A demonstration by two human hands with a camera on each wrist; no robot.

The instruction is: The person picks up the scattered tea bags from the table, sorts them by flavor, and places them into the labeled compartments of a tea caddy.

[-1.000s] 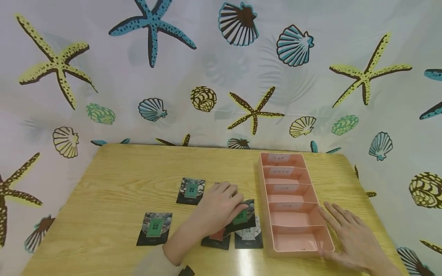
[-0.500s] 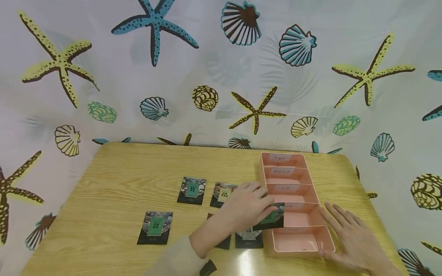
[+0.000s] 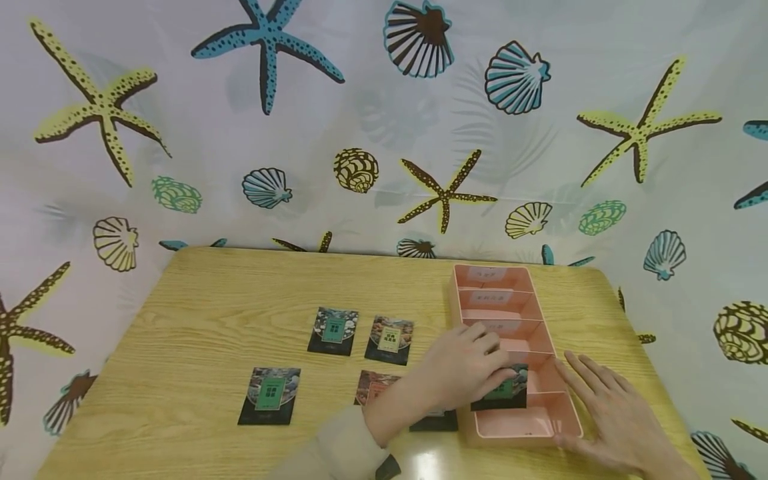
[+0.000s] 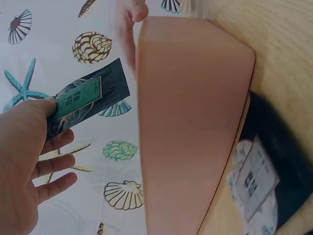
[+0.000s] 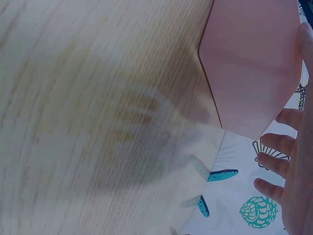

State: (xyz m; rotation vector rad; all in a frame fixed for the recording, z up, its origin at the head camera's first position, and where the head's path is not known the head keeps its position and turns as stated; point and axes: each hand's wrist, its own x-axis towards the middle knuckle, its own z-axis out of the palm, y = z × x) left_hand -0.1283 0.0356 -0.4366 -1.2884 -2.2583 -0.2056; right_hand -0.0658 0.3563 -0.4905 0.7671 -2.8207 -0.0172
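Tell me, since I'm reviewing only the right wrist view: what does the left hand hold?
Observer: The left hand pinches a dark packet with a green label.
Operator: Is it inside the pink box?
Observer: No, the left wrist view shows it held above the pink box.
Operator: How is that box divided?
Observer: Into five compartments in a single row, as the head view shows.
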